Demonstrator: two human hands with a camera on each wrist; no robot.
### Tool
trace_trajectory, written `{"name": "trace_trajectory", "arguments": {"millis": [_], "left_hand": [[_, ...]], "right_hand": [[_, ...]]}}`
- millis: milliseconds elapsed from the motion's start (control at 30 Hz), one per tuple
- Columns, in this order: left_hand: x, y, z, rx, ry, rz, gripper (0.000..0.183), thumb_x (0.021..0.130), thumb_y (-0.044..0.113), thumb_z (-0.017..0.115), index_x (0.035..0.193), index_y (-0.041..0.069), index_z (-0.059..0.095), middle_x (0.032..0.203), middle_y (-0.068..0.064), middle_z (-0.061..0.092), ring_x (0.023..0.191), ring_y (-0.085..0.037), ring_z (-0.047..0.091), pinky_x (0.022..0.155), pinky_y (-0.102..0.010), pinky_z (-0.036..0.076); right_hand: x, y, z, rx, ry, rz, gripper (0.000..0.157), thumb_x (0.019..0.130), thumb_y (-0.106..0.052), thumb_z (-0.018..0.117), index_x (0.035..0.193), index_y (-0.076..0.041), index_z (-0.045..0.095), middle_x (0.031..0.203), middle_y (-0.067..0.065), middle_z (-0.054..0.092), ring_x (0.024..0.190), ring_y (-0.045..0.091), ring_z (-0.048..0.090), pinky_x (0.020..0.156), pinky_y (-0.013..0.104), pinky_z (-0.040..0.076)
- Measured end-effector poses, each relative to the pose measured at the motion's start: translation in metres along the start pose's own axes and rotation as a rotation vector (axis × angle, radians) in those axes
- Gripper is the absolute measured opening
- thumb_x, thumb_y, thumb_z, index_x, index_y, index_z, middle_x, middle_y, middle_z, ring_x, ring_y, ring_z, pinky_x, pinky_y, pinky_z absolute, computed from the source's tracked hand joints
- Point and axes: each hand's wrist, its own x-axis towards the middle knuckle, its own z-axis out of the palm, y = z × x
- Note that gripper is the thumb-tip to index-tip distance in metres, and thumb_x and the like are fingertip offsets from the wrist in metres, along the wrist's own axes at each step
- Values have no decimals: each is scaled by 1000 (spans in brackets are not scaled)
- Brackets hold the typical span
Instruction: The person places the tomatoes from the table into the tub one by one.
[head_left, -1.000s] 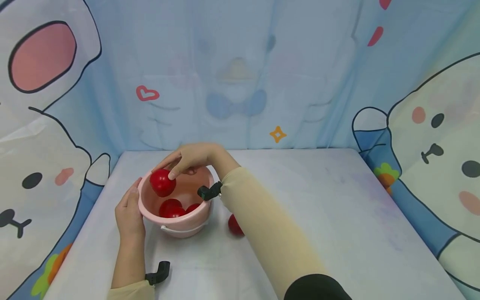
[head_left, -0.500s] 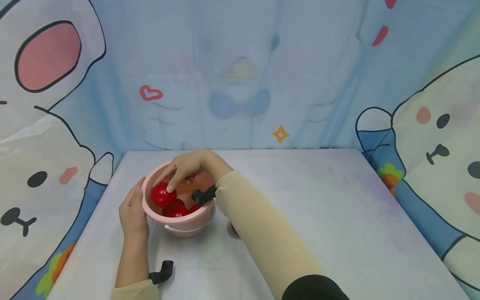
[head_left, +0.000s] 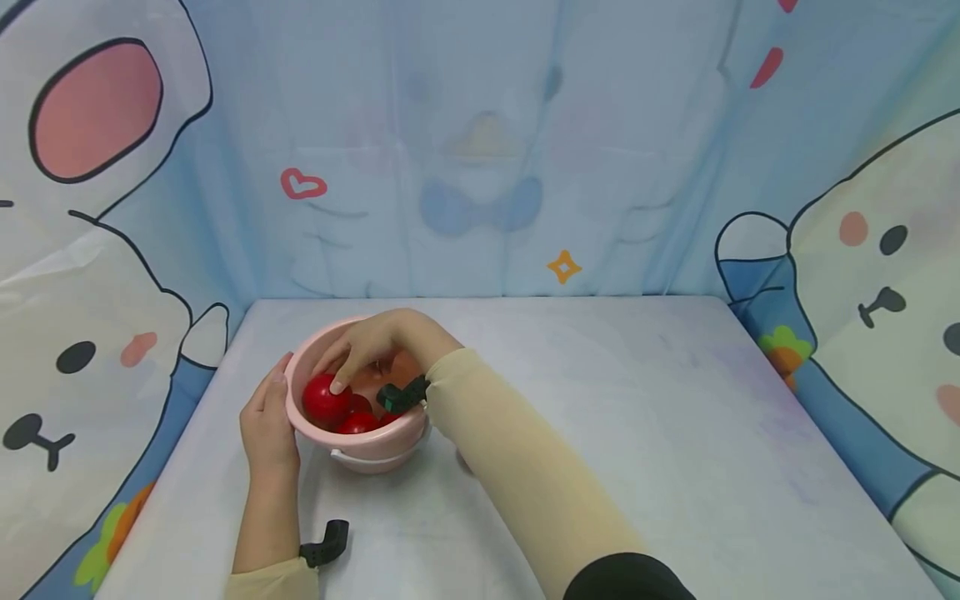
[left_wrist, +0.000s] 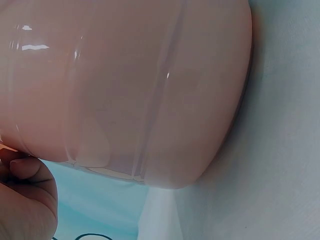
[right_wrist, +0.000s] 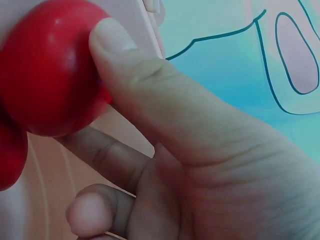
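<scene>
A pink bucket (head_left: 367, 462) with a white handle stands on the table, tilted slightly toward me. My left hand (head_left: 268, 425) holds its left rim; in the left wrist view, curled fingers (left_wrist: 32, 175) show beside the bucket wall (left_wrist: 115, 90). Inside the bucket, my right hand (head_left: 375, 343) pinches a glossy red ball (head_left: 324, 400), low against other red balls (head_left: 358, 422). The right wrist view has the thumb on the held red ball (right_wrist: 55, 67), a finger beneath it, and another red ball (right_wrist: 10, 155) touching it.
The white-covered table (head_left: 637, 417) extends to the right. Behind it hangs a blue curtain (head_left: 480, 167) with cartoon rabbits. Just a sliver of a round thing (head_left: 463, 462) shows on the table beside my right sleeve (head_left: 525, 458), which hides the rest.
My right hand has lowered the red ball from rim height into the bucket, onto the other balls. My right sleeve now covers most of the red ball on the table. My left hand keeps its hold.
</scene>
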Motion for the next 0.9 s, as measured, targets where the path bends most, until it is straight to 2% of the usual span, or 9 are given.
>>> {"name": "trace_trajectory", "arguments": {"millis": [200, 300, 433, 533, 600, 700, 800, 900], "left_hand": [[-1, 1, 0, -3, 0, 1, 42, 98, 53, 52, 134, 35, 61, 146, 11, 54, 141, -15, 44, 106, -30, 46], [-1, 1, 0, 5, -1, 3, 40, 99, 52, 49, 133, 36, 62, 146, 12, 54, 141, -14, 44, 107, -30, 46], [0, 1, 1, 11, 3, 7, 40, 99, 53, 49, 133, 37, 62, 145, 13, 54, 140, -13, 45, 106, -30, 47], [0, 1, 2, 8, 4, 6, 40, 98, 55, 50, 132, 38, 62, 145, 13, 55, 140, -12, 46, 105, -30, 48], [0, 1, 2, 7, 7, 3, 40, 97, 56, 50, 132, 39, 62, 145, 13, 55, 140, -12, 45, 105, -30, 48], [0, 0, 1, 13, 13, 0, 40, 96, 56, 52, 131, 40, 62, 144, 14, 55, 140, -12, 46, 106, -32, 48], [1, 0, -1, 27, 15, -2, 40, 96, 56, 53, 132, 40, 62, 144, 15, 55, 139, -12, 46, 106, -33, 48], [3, 2, -3, 22, 19, 1, 41, 96, 55, 54, 132, 39, 62, 144, 14, 55, 139, -13, 46, 106, -34, 48]], "right_hand": [[-4, -1, 0, 84, -10, -17, 46, 87, -30, 75, 131, -34, 62, 120, -3, 61, 62, 19, 47, 58, 25, 45], [-8, -2, -2, 92, 0, -55, 46, 89, -26, 73, 132, -36, 61, 124, -6, 61, 64, 21, 48, 60, 27, 45], [-20, -2, -7, 57, 65, -112, 47, 89, -28, 72, 133, -39, 60, 131, -9, 60, 90, 21, 57, 76, 35, 56], [-36, 0, -13, 15, 112, -163, 50, 90, -31, 70, 138, -35, 57, 138, -7, 58, 101, 24, 58, 81, 38, 58], [-49, 4, -18, -33, 144, -197, 52, 92, -35, 67, 142, -32, 54, 141, -5, 56, 92, 25, 59, 75, 34, 56], [-75, 14, -26, -47, 197, -213, 53, 93, -38, 65, 144, -30, 52, 145, -2, 54, 75, 24, 58, 66, 29, 54], [-104, 28, -32, -32, 249, -219, 51, 95, -35, 63, 144, -32, 51, 146, -3, 53, 62, 22, 53, 61, 30, 51], [-129, 48, -34, -21, 301, -227, 49, 96, -33, 63, 143, -35, 51, 145, -7, 54, 58, 24, 50, 61, 32, 52]]}}
